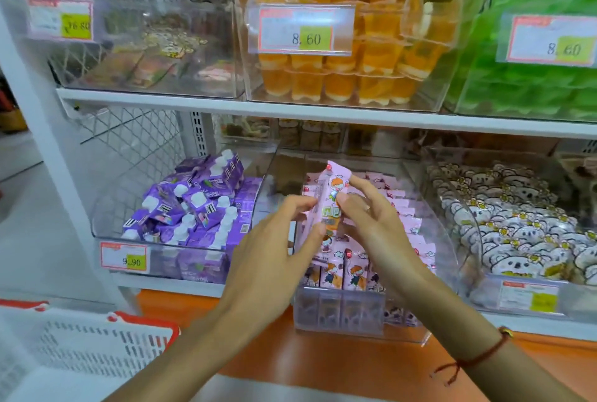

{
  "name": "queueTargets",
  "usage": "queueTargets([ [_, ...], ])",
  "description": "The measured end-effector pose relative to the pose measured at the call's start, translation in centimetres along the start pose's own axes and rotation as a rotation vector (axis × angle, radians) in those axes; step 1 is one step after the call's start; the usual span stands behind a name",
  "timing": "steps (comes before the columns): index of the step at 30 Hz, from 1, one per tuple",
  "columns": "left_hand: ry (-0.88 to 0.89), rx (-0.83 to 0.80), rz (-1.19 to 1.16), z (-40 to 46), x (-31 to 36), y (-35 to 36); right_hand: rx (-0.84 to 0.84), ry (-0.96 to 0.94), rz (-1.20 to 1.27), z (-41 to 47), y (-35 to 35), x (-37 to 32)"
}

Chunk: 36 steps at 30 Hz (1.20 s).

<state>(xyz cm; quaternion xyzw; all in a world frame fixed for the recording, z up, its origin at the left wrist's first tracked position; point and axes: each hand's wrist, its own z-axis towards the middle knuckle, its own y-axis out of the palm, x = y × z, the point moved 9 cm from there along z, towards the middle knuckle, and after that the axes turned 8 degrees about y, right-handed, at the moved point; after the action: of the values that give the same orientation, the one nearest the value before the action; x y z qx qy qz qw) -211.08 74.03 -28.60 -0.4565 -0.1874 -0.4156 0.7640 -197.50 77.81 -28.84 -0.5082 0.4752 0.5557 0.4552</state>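
At the centre of the frame, a pink snack packet [329,195] is pinched upright between the left grip [274,240] and the right grip [378,227], above a clear bin [352,321] of like packets. Purple pouches [193,207] are seen at centre left, a white basket [97,340] at lower left.

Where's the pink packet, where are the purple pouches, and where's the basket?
pink packet [332,186]: head view, on the cartoon picture near its top.
purple pouches [193,207]: head view, on the middle of the heap.
basket [147,321]: head view, on its red rim.
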Motion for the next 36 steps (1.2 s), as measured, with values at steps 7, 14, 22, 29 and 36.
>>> queueTargets([
  [7, 0.124, 0.044, 0.149, 2.2, 0.3, 0.1, 0.032, -0.050, 0.083, 2.1, -0.4, -0.6],
  [14, -0.007, 0.049, 0.072, 3.4, -0.5, 0.6, 0.159, -0.080, -0.075, 3.3, -1.2, -1.7],
  [22, -0.005, 0.068, -0.120, 2.0, -0.8, 0.4, -0.092, -0.029, -0.077, 2.3, 1.0, -1.0],
  [29, 0.066, 0.126, -0.093, 2.5, -0.4, 0.4, 0.110, -0.277, -0.089, 1.4, -0.4, -2.6],
  [36, -0.174, 0.017, -0.520, 3.6, -1.4, 0.5, -0.006, -0.120, -0.115, 1.9, -0.2, -1.5],
])
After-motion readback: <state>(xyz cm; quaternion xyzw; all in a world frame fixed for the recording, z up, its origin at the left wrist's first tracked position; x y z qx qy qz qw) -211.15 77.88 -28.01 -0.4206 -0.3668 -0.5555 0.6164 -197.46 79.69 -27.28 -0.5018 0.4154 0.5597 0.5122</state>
